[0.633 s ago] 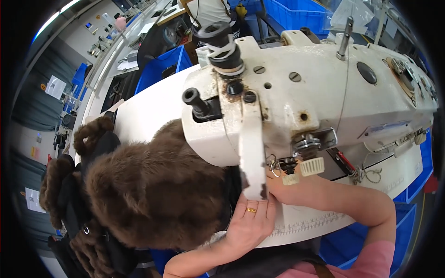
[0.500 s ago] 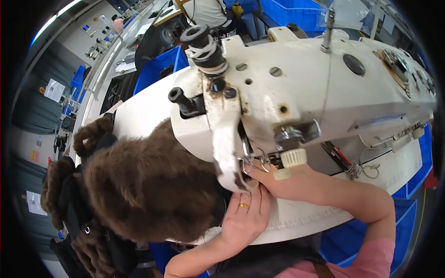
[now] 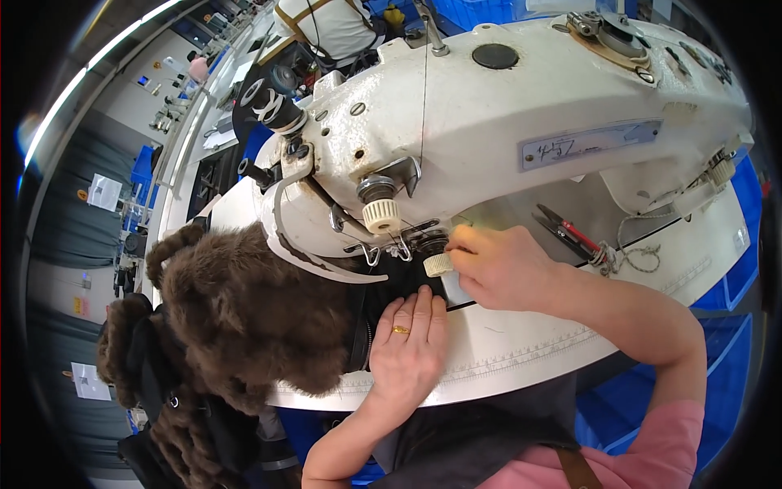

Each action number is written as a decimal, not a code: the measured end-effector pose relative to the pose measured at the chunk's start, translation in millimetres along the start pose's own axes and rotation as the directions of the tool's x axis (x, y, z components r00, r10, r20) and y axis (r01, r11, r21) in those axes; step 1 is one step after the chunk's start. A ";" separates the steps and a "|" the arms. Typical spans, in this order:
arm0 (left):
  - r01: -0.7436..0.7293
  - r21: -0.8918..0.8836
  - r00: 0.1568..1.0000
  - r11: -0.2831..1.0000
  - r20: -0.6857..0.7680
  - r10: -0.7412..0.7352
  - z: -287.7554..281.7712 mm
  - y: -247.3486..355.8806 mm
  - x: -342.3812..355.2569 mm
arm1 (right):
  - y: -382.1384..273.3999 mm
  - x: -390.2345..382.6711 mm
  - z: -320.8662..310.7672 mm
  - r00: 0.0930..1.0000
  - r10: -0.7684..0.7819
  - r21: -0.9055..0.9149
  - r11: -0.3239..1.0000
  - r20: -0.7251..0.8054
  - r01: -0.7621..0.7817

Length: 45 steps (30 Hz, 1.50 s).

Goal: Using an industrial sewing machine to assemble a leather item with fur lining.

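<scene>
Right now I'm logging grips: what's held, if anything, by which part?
Left hand: nothing, flat on black fabric. Right hand, at the lower cream knob: cannot tell.

black cloth [image 3: 403, 281]: partly hidden by sewing machine [image 3: 456, 122] | co-worker [image 3: 326, 28]: top-cropped

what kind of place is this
Probably a garment workshop or sewing factory. A large white sewing machine stands on the table, a brown furry piece lies to its left, and blue bins sit around the table.
</scene>
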<state>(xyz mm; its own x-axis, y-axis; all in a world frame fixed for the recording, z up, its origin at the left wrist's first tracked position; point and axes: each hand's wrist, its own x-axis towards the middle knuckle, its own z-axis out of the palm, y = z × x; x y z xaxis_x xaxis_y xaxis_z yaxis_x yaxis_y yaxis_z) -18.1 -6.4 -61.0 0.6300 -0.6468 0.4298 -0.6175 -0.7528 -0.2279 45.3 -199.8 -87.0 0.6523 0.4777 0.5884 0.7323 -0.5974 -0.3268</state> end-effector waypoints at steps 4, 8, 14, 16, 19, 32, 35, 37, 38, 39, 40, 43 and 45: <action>0.021 -0.004 1.000 1.000 -0.002 -0.021 -0.3 -0.3 -1.1 | -3.8 2.5 3.0 0.993 -0.086 -0.105 0.990 0.081 0.094; 0.017 0.000 1.000 1.000 -0.013 -0.017 -0.1 -0.9 -0.6 | -11.3 10.3 9.7 0.978 -0.008 -0.232 0.971 0.210 0.058; 0.136 -0.189 0.984 0.972 -0.085 -0.154 0.7 -13.3 -1.5 | 3.4 12.5 7.8 0.993 0.046 0.078 0.995 0.109 -0.055; 0.132 -0.209 0.987 0.969 -0.064 -0.149 0.0 -14.9 -0.7 | 8.3 12.3 11.0 0.987 0.160 0.217 0.963 0.008 -0.158; 0.130 -0.224 0.987 0.966 -0.059 -0.146 1.5 -14.4 -0.6 | 8.1 10.7 8.3 0.991 0.125 0.127 0.983 0.054 -0.131; -0.023 -0.050 1.000 0.998 0.013 0.024 -0.4 -2.0 -5.1 | -6.9 7.1 7.0 0.985 -0.054 -0.172 0.982 0.164 0.082; -0.011 -0.058 1.000 0.998 0.027 0.013 0.3 -2.3 -4.9 | -4.2 10.6 8.6 0.971 -0.043 -0.187 0.978 0.234 0.088; -0.010 -0.057 1.000 0.998 0.023 0.011 1.8 -4.4 -5.2 | -1.6 10.4 7.5 0.971 -0.061 -0.177 0.979 0.230 0.103; -0.019 -0.056 0.999 0.998 0.027 0.021 2.7 -5.4 -4.8 | -1.0 11.2 6.8 0.973 -0.069 -0.165 0.981 0.220 0.106; -0.017 -0.060 1.000 0.998 0.010 0.017 2.8 -4.9 -3.9 | -2.7 11.4 3.8 0.972 -0.072 -0.179 0.977 0.225 0.114; -0.017 -0.069 1.000 0.997 0.008 0.017 3.9 -5.0 -2.8 | -3.0 12.1 3.2 0.976 -0.066 -0.192 0.975 0.208 0.107; -0.007 -0.067 1.000 0.998 0.000 0.007 -1.8 -3.1 -6.2 | -8.1 12.3 4.2 0.976 -0.090 -0.209 0.969 0.198 0.132; -0.013 -0.069 1.000 0.998 -0.004 0.013 1.8 -4.5 -6.4 | -5.5 12.8 8.4 0.974 -0.102 -0.230 0.962 0.203 0.148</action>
<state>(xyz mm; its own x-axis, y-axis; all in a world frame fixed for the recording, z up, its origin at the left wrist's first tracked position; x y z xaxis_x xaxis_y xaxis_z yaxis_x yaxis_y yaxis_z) -18.5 0.9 -64.3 0.6202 -0.6558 0.4304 -0.6564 -0.7343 -0.1729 51.3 -184.9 -83.9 0.6006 0.6569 0.4559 0.7561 -0.6520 -0.0567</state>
